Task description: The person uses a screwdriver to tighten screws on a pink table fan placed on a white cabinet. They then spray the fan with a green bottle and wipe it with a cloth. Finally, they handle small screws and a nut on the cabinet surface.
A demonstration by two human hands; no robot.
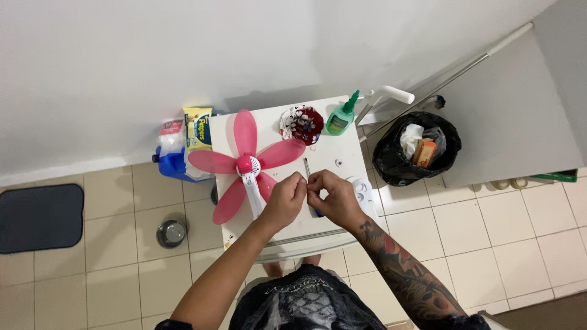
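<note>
A pink fan blade (pixel 244 162) with a white hub lies on the left half of a small white table (pixel 342 153). My left hand (pixel 284 200) and my right hand (pixel 333 197) meet at the table's middle, fingertips pinched together on something too small to tell. A screwdriver (pixel 307 167) with a thin metal shaft lies on the table just above my fingers, its blue handle mostly hidden under my right hand. A white fan part (pixel 362 190) shows beside my right hand.
A dark red patterned bowl (pixel 302 123) and a green squeeze bottle (pixel 340 117) stand at the table's far edge. A black-lined bin (pixel 417 148) sits right of the table. Bags and a blue container (pixel 177 153) are at left, a metal bowl (pixel 171 233) and dark mat (pixel 40 217) on the tiles.
</note>
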